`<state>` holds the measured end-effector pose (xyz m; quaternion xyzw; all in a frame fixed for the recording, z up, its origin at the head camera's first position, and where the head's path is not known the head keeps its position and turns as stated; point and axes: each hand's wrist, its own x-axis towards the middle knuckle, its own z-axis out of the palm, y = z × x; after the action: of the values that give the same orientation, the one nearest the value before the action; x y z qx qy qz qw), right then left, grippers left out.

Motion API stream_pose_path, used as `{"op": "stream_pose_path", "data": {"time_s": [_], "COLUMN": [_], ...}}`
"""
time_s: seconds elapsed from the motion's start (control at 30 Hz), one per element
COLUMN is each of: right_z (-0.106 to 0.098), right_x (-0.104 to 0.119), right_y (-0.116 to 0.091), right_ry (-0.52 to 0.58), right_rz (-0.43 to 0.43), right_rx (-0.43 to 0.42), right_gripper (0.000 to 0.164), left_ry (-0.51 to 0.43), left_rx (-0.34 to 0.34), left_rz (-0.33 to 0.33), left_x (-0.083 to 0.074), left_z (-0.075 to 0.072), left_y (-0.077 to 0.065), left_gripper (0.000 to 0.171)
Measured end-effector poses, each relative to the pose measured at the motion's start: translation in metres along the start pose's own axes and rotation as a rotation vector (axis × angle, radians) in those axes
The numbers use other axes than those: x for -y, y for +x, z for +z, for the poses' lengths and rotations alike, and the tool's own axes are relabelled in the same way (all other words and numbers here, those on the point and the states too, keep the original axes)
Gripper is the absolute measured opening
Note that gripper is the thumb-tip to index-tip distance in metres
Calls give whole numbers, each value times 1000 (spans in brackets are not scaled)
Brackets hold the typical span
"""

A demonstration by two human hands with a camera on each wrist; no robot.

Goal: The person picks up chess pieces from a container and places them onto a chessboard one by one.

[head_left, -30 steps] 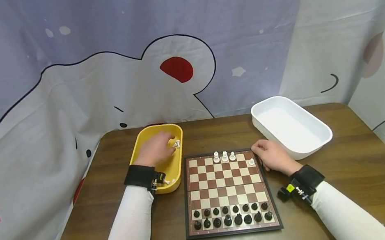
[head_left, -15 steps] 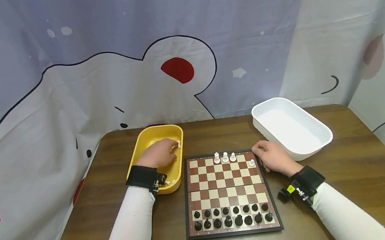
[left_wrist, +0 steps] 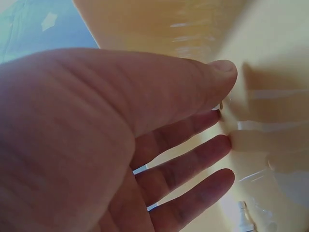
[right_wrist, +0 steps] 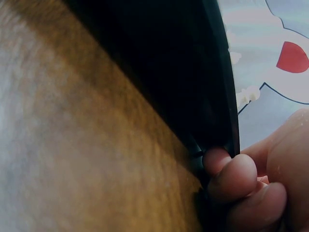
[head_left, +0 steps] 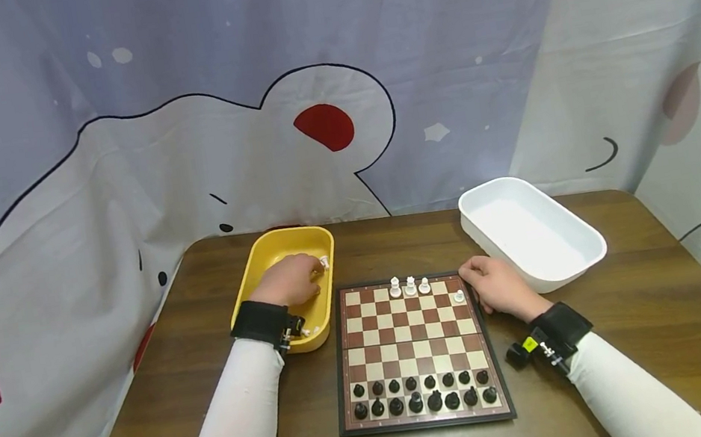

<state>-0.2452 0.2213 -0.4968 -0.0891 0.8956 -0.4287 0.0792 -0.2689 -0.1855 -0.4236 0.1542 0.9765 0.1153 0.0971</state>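
Down at the near end of the chessboard, black looks finished: sixteen black pieces standing in two full rows of eight! Up at the far end, it's another story: just four white pieces are up, three side by side on the back row and one alone at the right end of the row in front. On that tally, the set-up looks past halfway, with twelve white places apparently left to fill. Over to the yellow tray, where the left hand reaches in, thumb and forefinger together on a small white piece, barely a sliver of it showing close up, the other visible fingers spread apart. At least two loose pieces show at the tray's near end; much is hidden, so no full count. Across at the board's far right corner, the right hand has curled fingers clamped on the edge. Two trays, one board, and the white tray sits just beyond that hand.
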Motion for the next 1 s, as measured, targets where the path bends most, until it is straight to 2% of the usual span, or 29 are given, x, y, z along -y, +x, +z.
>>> {"op": "stream_pose_path", "data": {"time_s": [0.2,0.7,1.0], "right_z": [0,0,0], "right_x": [0,1,1], "right_y": [0,0,-1], "right_ry": [-1,-3,4], "right_rz": [11,4,7], "right_rx": [3,0,-2], "right_gripper": [38,38,36], "left_ry": [12,6,12], "left_rx": [-3,-19,-11], "left_rz": [-1,12,9], "left_x": [-2,-3,-4], "left_z": [-2,0,2], "left_y": [-2,-2,1], "left_gripper": [30,37,30]}}
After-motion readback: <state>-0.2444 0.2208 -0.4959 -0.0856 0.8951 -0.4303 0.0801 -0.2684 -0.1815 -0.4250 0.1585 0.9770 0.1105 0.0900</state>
